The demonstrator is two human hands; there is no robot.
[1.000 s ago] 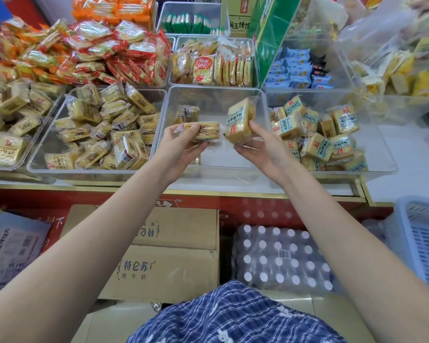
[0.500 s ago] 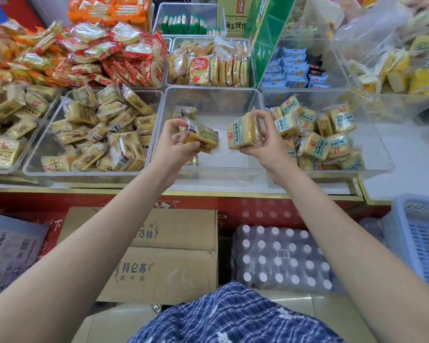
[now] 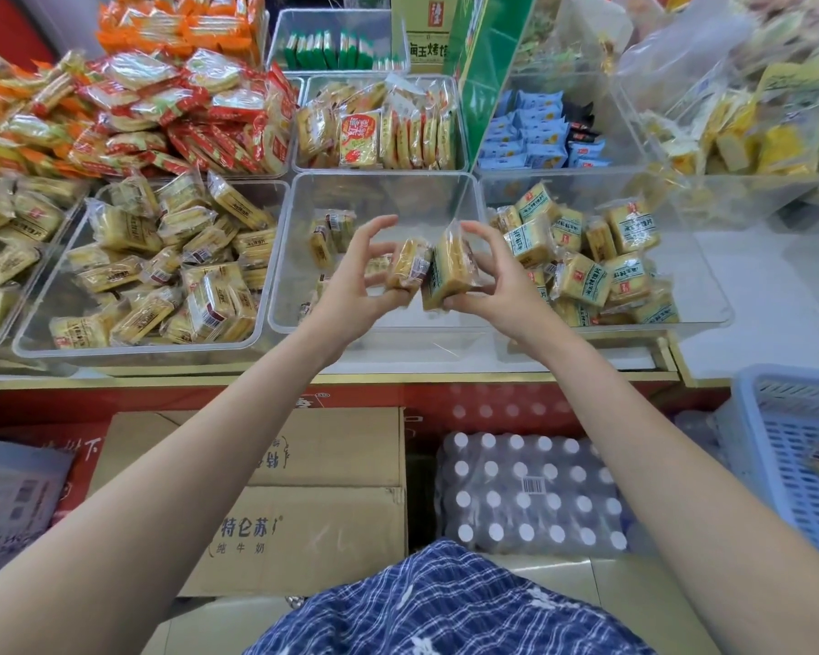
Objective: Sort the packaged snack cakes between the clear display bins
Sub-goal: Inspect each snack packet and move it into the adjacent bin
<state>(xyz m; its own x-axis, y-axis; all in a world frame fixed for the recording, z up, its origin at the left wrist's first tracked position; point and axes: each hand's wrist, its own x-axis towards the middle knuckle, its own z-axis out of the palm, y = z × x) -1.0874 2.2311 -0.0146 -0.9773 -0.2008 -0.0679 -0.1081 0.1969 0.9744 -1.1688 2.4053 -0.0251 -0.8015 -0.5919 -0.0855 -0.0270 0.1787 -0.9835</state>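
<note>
Two snack cakes, yellow in clear wrappers, touch: left hand [image 3: 351, 286] pinches one [image 3: 407, 269], right hand [image 3: 502, 286] the other [image 3: 448, 271].

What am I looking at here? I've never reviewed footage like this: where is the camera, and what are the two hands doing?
No machine: a person wears a camera on the head, looking forward and down a shop counter. The left hand pinches a wrapped snack cake; the right hand grips a second cake, the two packs held close together above the nearly empty middle clear bin. The left bin and right bin hold many similar yellow cakes. Below the counter are cardboard boxes and a shrink-wrapped pack of bottles.
</note>
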